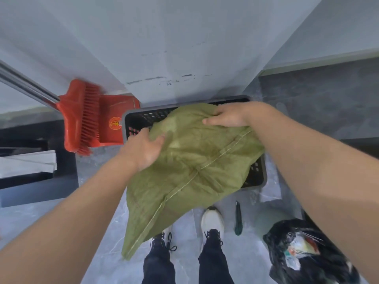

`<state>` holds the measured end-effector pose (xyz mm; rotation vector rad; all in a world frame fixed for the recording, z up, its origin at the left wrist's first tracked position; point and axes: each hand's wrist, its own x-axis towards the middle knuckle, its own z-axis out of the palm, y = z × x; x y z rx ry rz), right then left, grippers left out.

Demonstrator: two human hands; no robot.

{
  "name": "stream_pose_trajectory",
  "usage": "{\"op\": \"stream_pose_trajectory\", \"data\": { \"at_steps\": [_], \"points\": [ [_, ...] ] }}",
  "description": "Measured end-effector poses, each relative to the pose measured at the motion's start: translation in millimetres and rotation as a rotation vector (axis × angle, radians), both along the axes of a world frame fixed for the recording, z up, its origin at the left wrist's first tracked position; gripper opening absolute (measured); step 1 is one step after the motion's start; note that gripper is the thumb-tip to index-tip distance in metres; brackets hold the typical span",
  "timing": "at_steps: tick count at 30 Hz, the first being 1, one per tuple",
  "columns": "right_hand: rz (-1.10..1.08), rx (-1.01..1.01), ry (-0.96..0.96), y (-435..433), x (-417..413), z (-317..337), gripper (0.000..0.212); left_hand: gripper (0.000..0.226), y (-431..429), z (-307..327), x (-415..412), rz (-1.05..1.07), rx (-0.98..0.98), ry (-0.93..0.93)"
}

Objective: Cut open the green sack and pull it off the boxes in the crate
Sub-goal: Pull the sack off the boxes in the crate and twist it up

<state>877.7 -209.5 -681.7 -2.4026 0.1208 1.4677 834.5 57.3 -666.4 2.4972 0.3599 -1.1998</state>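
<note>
Green sack (196, 160) bunched between left hand (143, 148) and right hand (227, 117), over crate (256, 175).

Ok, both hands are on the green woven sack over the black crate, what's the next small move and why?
Probably keep drawing the green woven sack toward you: the left hand and right hand both grip its far edge, and it hangs limp past the black plastic crate.

Bare forearms, no sleeves; 2 dark trouser legs (211, 265); white rounded-toe sneakers (212, 219) with black tongues and black laces.
</note>
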Motion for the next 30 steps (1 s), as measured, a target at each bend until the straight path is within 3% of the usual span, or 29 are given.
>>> {"op": "stream_pose_trajectory", "data": {
  "at_steps": [4,7,9,11,13,17,21,24,30],
  "points": [
    [-0.120,-0.073,0.017,-2,-23,-3,0.112,0.097,16,-3,-30,0.071,-0.025,0.157],
    [-0.079,-0.242,0.113,4,-37,-11,0.132,0.142,21,6,-46,0.060,0.027,0.396],
    [-0.071,-0.344,0.120,9,-46,-13,0.129,0.161,22,14,-58,0.002,0.102,0.577],
    [-0.095,-0.377,0.045,15,-57,-10,0.114,0.165,25,13,-76,-0.029,0.172,0.633],
    [-0.127,-0.384,-0.058,20,-68,-5,0.095,0.155,29,6,-96,-0.035,0.222,0.587],
    [-0.295,-0.366,-0.285,35,-88,5,0.047,0.112,40,-2,-116,0.072,0.194,0.425],
    [-0.768,-0.223,-0.573,48,-107,23,0.029,0.055,44,32,-111,0.053,0.040,0.045],
    [-1.172,-0.121,-0.756,54,-129,47,0.028,0.053,45,66,-111,0.134,-0.057,-0.188],
    [-1.346,0.040,-1.003,78,-158,104,0.021,0.040,36,117,-114,0.180,-0.249,-0.405]
  ]
}}
